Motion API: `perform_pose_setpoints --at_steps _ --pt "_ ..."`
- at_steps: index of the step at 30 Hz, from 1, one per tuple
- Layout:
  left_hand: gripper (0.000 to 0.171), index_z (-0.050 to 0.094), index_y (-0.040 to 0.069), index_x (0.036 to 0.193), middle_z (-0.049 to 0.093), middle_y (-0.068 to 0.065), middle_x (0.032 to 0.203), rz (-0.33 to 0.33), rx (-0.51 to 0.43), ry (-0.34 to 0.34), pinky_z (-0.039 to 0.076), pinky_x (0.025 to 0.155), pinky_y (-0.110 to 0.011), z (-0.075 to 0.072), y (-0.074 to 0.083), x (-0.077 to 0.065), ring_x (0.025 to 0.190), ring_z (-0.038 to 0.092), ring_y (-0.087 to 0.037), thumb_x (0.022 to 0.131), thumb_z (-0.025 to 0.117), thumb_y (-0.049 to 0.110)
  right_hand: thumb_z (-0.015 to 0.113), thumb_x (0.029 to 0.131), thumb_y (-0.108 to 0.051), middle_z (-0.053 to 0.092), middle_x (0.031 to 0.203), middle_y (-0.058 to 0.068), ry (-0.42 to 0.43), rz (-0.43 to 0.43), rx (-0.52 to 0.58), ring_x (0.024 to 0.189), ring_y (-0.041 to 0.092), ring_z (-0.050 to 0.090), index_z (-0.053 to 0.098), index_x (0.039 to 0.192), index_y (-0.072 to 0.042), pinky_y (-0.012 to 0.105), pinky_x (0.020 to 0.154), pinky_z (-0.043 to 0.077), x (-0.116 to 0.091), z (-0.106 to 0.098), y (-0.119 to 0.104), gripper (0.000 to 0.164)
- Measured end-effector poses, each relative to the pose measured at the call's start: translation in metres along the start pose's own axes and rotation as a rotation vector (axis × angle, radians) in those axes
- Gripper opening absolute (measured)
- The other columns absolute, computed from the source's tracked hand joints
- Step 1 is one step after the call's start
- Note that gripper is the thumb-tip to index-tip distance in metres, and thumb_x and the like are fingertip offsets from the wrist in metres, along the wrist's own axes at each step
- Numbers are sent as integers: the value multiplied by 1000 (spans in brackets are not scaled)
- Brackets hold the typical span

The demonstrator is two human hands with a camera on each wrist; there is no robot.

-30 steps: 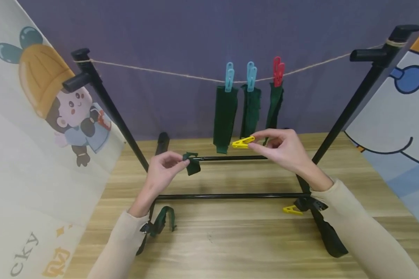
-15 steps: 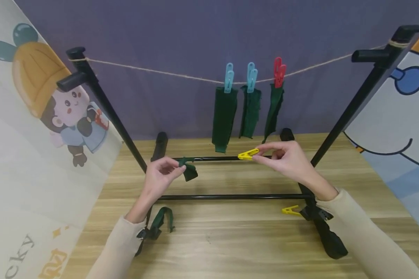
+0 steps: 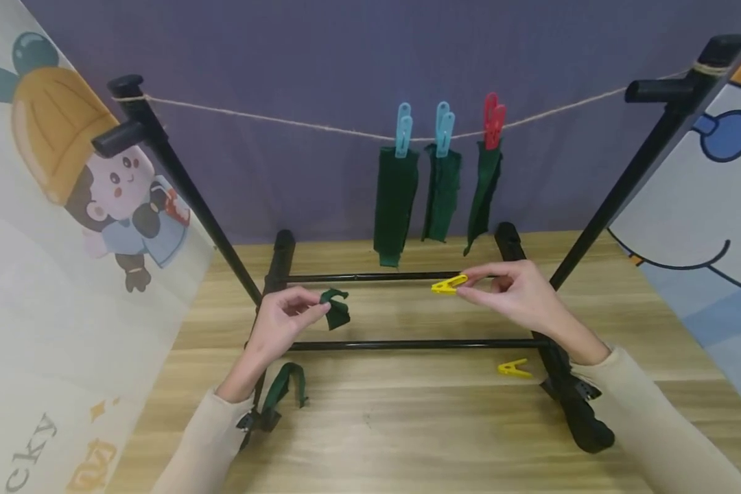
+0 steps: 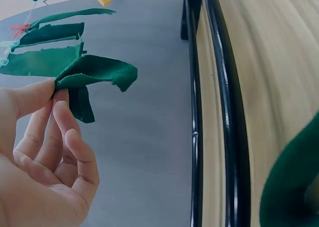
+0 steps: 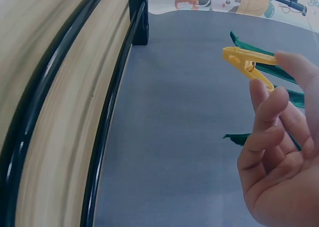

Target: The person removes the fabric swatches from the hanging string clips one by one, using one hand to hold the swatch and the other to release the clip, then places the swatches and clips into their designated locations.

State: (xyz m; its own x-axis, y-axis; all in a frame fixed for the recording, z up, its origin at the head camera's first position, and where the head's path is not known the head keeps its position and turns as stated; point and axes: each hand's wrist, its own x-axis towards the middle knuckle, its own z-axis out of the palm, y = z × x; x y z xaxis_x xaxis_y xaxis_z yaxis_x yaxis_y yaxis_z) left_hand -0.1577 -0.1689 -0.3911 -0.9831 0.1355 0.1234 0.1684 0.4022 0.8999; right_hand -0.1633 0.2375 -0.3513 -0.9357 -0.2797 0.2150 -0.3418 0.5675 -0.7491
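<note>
My left hand (image 3: pixel 284 317) pinches a small dark green cloth strip (image 3: pixel 337 313) between thumb and fingertips; in the left wrist view the folded strip (image 4: pixel 97 73) juts out past the fingers. To the right, my right hand (image 3: pixel 515 296) pinches a yellow clothespin (image 3: pixel 449 284) by its handle end, its nose pointing left. Both hands are below the string (image 3: pixel 284 122). From that line hang three green strips: one (image 3: pixel 395 206) under a blue clothespin (image 3: pixel 403 130), one (image 3: pixel 441 199) under another blue clothespin (image 3: pixel 444 130), and a narrow one (image 3: pixel 485 192) under a red clothespin (image 3: pixel 492 122).
A black frame with a left post (image 3: pixel 191 189) and right post (image 3: pixel 624 178) carries the string. Two crossbars, the nearer one (image 3: pixel 407 344) low, join its sides. On the wooden table (image 3: pixel 395 425) lie another yellow clothespin (image 3: pixel 514 368) and a curled green strip (image 3: pixel 284 383).
The right hand has moved down and slightly right with the yellow clothespin, away from the hanging strips. The left hand has lowered a little with its green strip. The hanging strips stay pegged.
</note>
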Motion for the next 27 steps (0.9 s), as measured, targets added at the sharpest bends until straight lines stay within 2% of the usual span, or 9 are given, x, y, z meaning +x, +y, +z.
perform_pose_setpoints --at_steps 7,12,17,20,27 --pt "17 79 5 104 80 -8 98 -19 22 -29 55 76 -27 -2 -5 -7 84 68 -14 97 80 21 86 92 -23 79 90 -2 -9 22 26 46 10 42 83 112 -15 29 41 34 -9 -2 10 22" --pt "17 78 5 105 80 -11 100 -24 23 -68 55 77 -27 -2 -9 -14 86 69 -14 98 79 21 85 93 -23 80 93 2 -35 55 15 46 9 40 83 114 -13 29 41 33 -18 -4 18 23" --pt "15 78 6 104 79 -9 99 -18 33 -91 55 73 -26 -4 -14 -18 85 68 -14 99 78 20 85 93 -23 79 90 2 -52 76 5 46 7 39 84 112 -13 28 41 33 -24 -4 26 22" --pt "12 79 8 102 79 -6 96 -26 45 -110 56 72 -26 -5 -16 -22 84 70 -15 98 78 19 85 93 -24 80 94 2 -76 74 9 47 6 40 84 113 -14 27 42 34 -26 -2 31 23" --pt "11 79 8 103 80 -6 95 20 35 -155 57 71 -27 -3 -18 -27 82 71 -17 99 77 17 86 92 -23 82 100 3 -103 79 16 49 6 41 84 113 -14 27 43 34 -29 1 41 23"
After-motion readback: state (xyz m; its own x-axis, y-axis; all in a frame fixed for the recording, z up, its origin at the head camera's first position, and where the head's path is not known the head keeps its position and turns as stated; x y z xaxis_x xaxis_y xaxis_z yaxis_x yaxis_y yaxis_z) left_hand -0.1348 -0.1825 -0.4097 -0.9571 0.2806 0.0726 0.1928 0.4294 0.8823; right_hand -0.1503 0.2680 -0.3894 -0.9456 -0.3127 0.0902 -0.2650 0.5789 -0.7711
